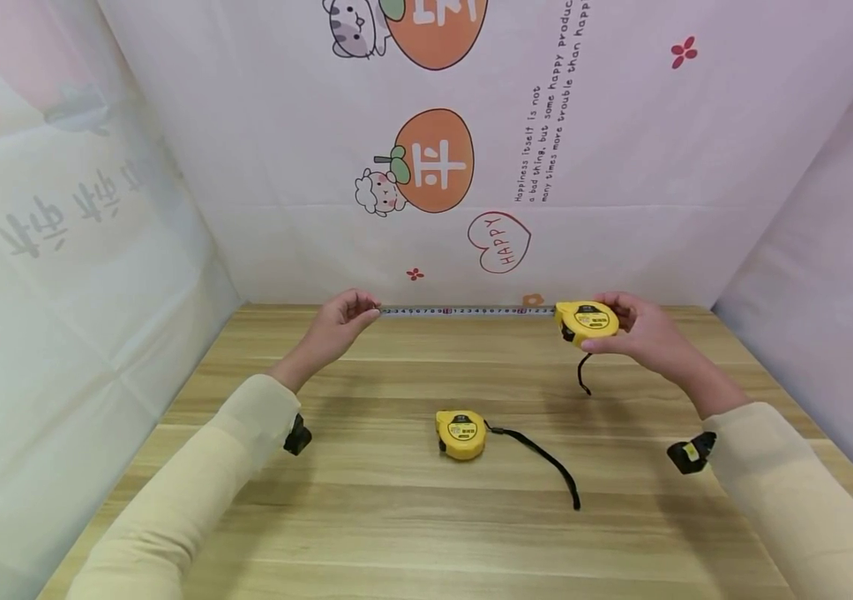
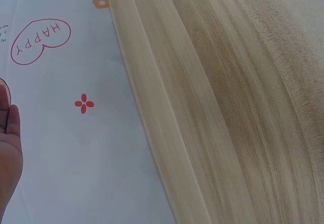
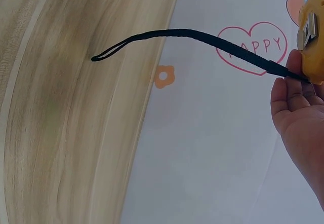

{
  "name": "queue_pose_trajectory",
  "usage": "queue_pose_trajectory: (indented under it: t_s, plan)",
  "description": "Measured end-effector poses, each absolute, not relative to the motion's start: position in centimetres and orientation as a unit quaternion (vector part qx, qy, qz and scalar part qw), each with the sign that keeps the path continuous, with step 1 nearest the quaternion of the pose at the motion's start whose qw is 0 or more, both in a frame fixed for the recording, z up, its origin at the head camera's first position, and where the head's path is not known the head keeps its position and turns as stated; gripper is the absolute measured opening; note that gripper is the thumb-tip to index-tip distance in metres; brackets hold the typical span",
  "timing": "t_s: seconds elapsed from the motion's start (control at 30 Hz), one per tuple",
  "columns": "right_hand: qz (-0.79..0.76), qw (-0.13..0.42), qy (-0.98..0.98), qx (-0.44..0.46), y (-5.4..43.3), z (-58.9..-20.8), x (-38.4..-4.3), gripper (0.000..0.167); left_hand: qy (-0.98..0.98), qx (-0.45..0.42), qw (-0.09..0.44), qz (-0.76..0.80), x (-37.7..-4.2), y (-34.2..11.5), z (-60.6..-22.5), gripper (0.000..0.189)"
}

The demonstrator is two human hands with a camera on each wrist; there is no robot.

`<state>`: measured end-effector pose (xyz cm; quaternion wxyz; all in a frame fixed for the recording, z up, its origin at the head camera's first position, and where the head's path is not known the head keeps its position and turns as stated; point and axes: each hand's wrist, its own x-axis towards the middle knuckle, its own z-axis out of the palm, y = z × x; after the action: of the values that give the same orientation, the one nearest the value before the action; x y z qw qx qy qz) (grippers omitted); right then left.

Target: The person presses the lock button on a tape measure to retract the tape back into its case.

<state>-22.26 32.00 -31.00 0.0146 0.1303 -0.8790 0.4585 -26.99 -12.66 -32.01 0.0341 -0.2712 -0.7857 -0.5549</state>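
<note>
A yellow tape measure (image 1: 588, 323) is gripped in my right hand (image 1: 640, 333), above the far part of the wooden table. Its white blade (image 1: 471, 312) stretches left, level and straight, to my left hand (image 1: 340, 325), whose thumb and fingers pinch the end. Only part of the left hand (image 2: 9, 150) enters the left wrist view, with the blade out of sight there. From the held case a black wrist strap (image 3: 195, 35) hangs, seen large in the right wrist view. A second yellow tape measure (image 1: 461, 435) lies on the table nearer to me, blade not drawn out.
The second tape measure's black strap (image 1: 542, 454) trails right across the wooden table (image 1: 366, 517). A printed white cloth (image 1: 284, 167) rises behind the table's far edge, with similar cloths at both sides. Small black cameras (image 1: 296, 435) sit at both wrists.
</note>
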Motion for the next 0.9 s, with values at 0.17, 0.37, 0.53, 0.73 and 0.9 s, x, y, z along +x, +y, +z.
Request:
queue_pose_trajectory:
  t_s: [0.17, 0.37, 0.53, 0.73, 0.9]
  plan:
    - [0.463, 0.011, -0.876, 0.132, 31.9, -31.0, -22.4, 0.07, -0.786, -0.271, 0.039, -0.555, -28.5, -12.8, -33.3, 0.022]
    - [0.464, 0.005, -0.876, 0.133, 31.7, -30.8, -22.5, 0.071, -0.785, -0.278, 0.045, -0.551, -28.8, -12.7, -33.4, 0.021]
    - [0.462, 0.002, -0.876, 0.134, 31.6, -30.8, -22.7, 0.073, -0.785, -0.285, 0.044, -0.549, -28.7, -12.4, -33.2, 0.021]
    - [0.467, 0.002, -0.874, 0.134, 31.4, -30.9, -22.8, 0.073, -0.783, -0.29, 0.046, -0.549, -28.8, -12.1, -33.0, 0.019]
    - [0.462, 0.001, -0.877, 0.13, 31.2, -30.8, -22.8, 0.073, -0.781, -0.29, 0.04, -0.552, -28.7, -11.9, -32.9, 0.02]
